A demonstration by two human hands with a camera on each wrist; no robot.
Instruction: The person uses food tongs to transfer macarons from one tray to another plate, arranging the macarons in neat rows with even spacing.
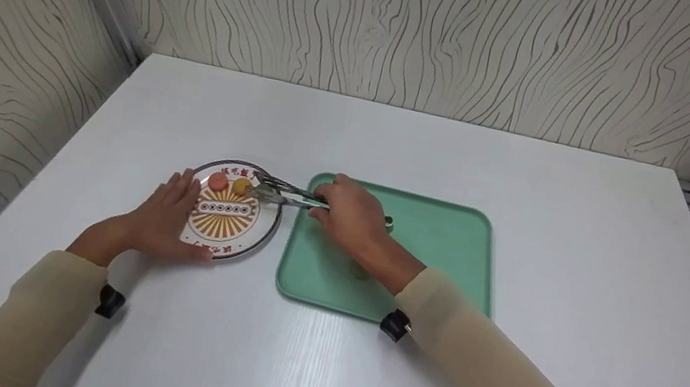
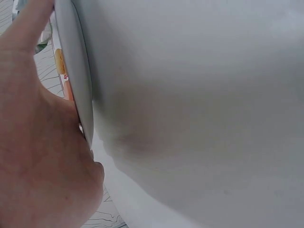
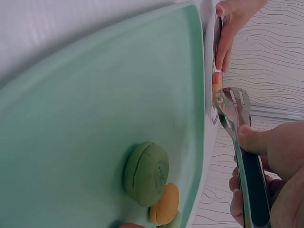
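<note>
My right hand [image 1: 355, 216] grips metal serving tongs [image 3: 241, 142] with dark handles, seen in the head and right wrist views. Their slotted ends reach over the right side of a round patterned plate [image 1: 220, 225], beside a yellow macaron [image 1: 241, 187]. Whether the tips touch that macaron, I cannot tell. An orange-pink macaron [image 1: 218, 181] lies just left of it. At the plate's left rim, my left hand [image 1: 169, 220] rests with fingers extended along the edge and thumb spread toward the near side. In the left wrist view, the hand [image 2: 42, 137] touches the plate's rim [image 2: 78, 66].
A green rectangular tray [image 1: 440, 251] lies right of the plate, under my right forearm. On it the right wrist view shows a green macaron [image 3: 148, 173], an orange one [image 3: 165, 205] and parts of others. Patterned panels [image 1: 373, 23] border the white table [image 1: 560, 208].
</note>
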